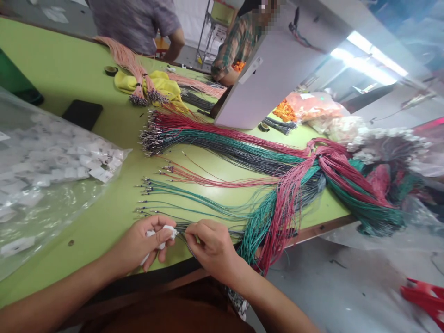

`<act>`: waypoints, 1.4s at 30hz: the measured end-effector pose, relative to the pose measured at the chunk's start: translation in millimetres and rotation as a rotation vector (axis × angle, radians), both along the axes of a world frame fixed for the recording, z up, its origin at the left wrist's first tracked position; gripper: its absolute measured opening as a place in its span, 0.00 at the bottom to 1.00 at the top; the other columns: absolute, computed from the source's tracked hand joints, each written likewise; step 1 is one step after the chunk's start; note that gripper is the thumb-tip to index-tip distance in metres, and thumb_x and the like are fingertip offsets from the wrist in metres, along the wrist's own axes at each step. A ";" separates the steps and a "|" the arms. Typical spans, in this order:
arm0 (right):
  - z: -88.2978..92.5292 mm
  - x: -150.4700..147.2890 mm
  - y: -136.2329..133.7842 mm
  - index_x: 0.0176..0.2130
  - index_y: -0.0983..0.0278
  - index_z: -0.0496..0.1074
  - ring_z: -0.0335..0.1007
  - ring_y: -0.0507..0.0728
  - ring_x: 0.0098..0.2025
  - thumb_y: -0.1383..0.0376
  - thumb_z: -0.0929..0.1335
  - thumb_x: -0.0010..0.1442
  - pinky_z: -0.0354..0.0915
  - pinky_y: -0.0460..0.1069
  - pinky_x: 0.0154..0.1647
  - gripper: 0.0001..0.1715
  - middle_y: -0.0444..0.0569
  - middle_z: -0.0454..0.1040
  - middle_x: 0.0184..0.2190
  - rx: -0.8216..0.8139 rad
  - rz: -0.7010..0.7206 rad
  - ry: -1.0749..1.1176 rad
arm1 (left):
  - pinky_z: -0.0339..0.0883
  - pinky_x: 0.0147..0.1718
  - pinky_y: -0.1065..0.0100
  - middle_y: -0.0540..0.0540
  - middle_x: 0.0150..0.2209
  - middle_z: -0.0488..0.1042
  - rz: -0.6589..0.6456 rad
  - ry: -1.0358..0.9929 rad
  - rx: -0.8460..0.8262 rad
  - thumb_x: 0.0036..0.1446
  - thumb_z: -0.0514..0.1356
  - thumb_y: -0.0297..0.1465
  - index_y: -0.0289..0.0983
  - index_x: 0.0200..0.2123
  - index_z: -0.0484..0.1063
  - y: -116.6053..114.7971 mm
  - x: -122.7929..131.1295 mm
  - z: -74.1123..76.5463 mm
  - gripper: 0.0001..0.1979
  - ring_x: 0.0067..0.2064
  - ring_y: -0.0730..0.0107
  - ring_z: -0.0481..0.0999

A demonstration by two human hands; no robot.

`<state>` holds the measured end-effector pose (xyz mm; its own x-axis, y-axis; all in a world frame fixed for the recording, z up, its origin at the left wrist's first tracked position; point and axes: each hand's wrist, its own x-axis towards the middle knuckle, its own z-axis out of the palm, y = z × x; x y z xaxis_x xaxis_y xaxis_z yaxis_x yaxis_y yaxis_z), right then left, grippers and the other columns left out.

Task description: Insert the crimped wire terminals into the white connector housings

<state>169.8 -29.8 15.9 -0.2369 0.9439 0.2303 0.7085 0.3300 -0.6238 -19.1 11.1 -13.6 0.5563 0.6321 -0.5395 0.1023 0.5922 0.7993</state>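
Head view: your left hand (139, 237) is closed round white connectors (169, 230), one protruding past thumb and forefinger, above the table's (114, 208) near edge. Your right hand (214, 247) is narrowed to a pinch, apparently on a wire (179, 232); the grip itself is too small to confirm. That connector lies left of your right fingertips, long axis slanting up toward them, the wire end between, roughly in line. Whether wire and connector touch cannot be told. Green wires (257, 226) lie beyond both hands
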 end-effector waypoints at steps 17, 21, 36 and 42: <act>-0.3 5.2 8.1 0.33 0.64 0.71 0.70 0.52 0.28 0.66 0.64 0.63 0.64 0.45 0.32 0.08 0.48 0.76 0.26 -0.074 0.137 0.067 | 0.50 0.09 0.79 0.53 0.22 0.73 -0.004 0.000 0.023 0.51 0.61 0.46 0.35 0.38 0.66 -2.7 4.2 4.5 0.20 0.11 0.84 0.60; 8.6 53.8 47.7 0.33 0.64 0.72 0.70 0.53 0.33 0.65 0.62 0.65 0.64 0.47 0.36 0.13 0.49 0.76 0.30 -0.055 -0.073 -0.090 | 0.50 0.09 0.79 0.53 0.23 0.73 -0.016 -0.025 0.020 0.53 0.60 0.46 0.35 0.40 0.65 -3.5 4.1 1.9 0.20 0.11 0.84 0.60; 27.5 106.7 77.1 0.30 0.62 0.68 0.66 0.54 0.30 0.71 0.62 0.59 0.61 0.50 0.36 0.07 0.47 0.71 0.27 0.247 -0.286 -0.376 | 0.51 0.09 0.78 0.51 0.27 0.74 -0.008 -0.024 0.022 0.51 0.60 0.47 0.36 0.41 0.65 -2.6 6.4 -0.3 0.22 0.12 0.83 0.60; 40.3 29.1 39.8 0.33 0.64 0.72 0.67 0.51 0.29 0.69 0.63 0.62 0.63 0.46 0.31 0.08 0.47 0.72 0.28 0.020 0.073 0.011 | 0.50 0.09 0.78 0.54 0.22 0.73 -0.010 -0.006 0.046 0.53 0.59 0.47 0.36 0.42 0.64 -3.1 4.2 1.0 0.22 0.11 0.83 0.60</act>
